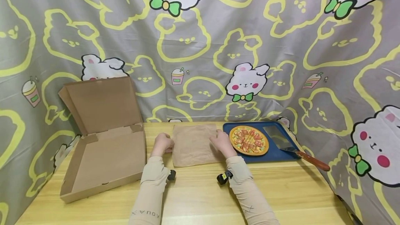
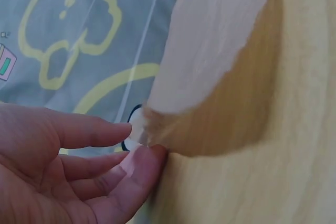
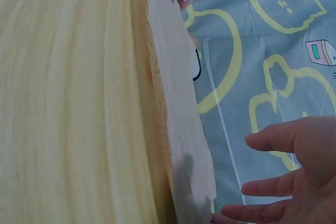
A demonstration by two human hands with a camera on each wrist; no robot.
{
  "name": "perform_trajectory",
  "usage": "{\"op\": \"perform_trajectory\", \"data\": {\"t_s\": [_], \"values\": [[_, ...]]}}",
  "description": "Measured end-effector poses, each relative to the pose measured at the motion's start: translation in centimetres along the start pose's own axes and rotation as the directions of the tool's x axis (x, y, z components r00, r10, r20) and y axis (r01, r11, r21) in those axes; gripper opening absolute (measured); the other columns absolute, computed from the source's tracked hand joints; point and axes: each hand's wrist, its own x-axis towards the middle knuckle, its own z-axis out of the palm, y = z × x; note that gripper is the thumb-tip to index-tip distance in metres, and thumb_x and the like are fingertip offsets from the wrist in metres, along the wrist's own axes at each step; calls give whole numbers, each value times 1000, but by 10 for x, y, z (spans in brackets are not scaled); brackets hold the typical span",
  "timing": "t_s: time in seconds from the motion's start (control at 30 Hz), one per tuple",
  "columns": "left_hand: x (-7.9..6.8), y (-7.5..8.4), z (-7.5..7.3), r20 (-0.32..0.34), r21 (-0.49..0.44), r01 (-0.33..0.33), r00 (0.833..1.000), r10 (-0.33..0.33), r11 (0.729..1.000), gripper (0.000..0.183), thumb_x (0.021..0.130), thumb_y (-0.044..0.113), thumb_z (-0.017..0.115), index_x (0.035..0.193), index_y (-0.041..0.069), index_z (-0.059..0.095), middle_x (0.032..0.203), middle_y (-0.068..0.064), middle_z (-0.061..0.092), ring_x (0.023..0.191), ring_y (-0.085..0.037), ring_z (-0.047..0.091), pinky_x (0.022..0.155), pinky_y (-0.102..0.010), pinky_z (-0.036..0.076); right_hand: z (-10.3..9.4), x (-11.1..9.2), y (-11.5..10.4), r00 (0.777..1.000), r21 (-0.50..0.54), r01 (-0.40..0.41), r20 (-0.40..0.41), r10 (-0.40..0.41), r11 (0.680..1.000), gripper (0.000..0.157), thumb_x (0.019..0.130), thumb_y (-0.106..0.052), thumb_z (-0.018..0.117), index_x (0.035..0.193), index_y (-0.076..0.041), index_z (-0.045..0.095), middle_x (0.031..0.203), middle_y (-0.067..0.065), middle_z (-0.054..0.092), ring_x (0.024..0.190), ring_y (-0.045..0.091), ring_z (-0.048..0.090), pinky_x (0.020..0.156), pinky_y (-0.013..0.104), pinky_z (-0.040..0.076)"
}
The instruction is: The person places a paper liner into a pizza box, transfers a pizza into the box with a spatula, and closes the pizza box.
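Note:
A sheet of brown paper (image 1: 195, 147) lies between my two hands on the wooden table. In both wrist views, its near edge stands a little above the tabletop, with a shadow below. My left hand (image 1: 163, 144) is at the paper's left edge; in the left wrist view a gap shows between the thumb (image 2: 100, 134) and forefinger, close by the paper's corner (image 2: 157, 121). Over the right side is my right hand (image 1: 222, 142), with fingers spread and nothing held in the right wrist view. Whether its lower fingertips touch the paper is unclear.
To the left stands an open cardboard pizza box (image 1: 106, 162), lid raised. At the right, a blue tray (image 1: 265, 159) bears a toy-like pizza (image 1: 249, 140) and a pizza server (image 1: 312, 160) whose wooden handle overhangs the tray. A patterned curtain (image 1: 193, 65) hangs behind the table.

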Motion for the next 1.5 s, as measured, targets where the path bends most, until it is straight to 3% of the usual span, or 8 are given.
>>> {"op": "perform_trajectory", "data": {"t_s": [0.1,0.4,0.67,0.9,1.0,1.27,1.37,1.5], "values": [[-2,-1,0,-3,-29,0,1000,0,1000,51,82,-8,56,132,-12,48,84,-11,54,69,-16,56,63,-30,59,0,0,1,1000,19,-17,2,17,1000,59,94,-28,57,142,4,43,135,27,54,124,42,53,100,52,47],[-5,-5,1,-30,-45,-6,1000,5,999,34,84,-10,55,117,-10,59,91,-13,55,71,-16,55,60,-27,56,-2,-1,6,999,96,-46,1,46,994,54,94,-20,60,139,5,46,136,27,53,122,41,55,97,51,49],[-6,-8,1,-49,-59,-23,999,20,998,35,79,-12,51,112,-9,62,97,-15,58,73,-17,56,61,-28,56,-4,-2,10,996,146,-7,-82,19,989,42,86,-4,63,126,6,57,108,24,67,98,34,65,79,42,55],[-9,-4,-1,-66,-93,-75,995,69,993,31,80,-9,52,109,-7,63,97,-14,62,66,-14,58,56,-27,55,-8,-4,11,991,235,9,-129,22,972,37,81,3,59,119,4,62,93,18,68,83,27,63,63,29,49],[-11,-1,-4,-66,-104,-98,994,91,990,29,82,-6,54,109,-7,62,95,-14,61,64,-15,56,56,-29,53,-8,-3,13,992,321,0,-122,41,947,40,79,5,59,119,5,61,91,17,66,76,21,60,59,24,45],[-17,10,-12,-25,-193,-132,991,130,972,27,89,-6,54,115,-9,59,98,-12,59,77,-15,59,67,-29,57,-10,-3,16,992,591,-53,-60,109,805,45,79,10,60,123,7,57,83,11,59,60,13,52,54,23,45],[-21,15,-17,-15,-215,-136,991,135,967,27,90,-5,56,117,-9,58,99,-12,58,79,-14,59,71,-33,59,-14,-4,15,994,619,-51,-49,103,783,44,79,9,60,123,9,56,77,6,57,61,13,53,57,25,46],[-25,21,-25,-18,-227,-145,989,144,963,29,91,-5,57,119,-8,57,99,-11,57,79,-13,58,70,-32,59,-20,-5,10,995,618,-39,-47,87,785,39,79,6,61,118,10,58,74,2,60,60,11,54,60,26,48]]}}
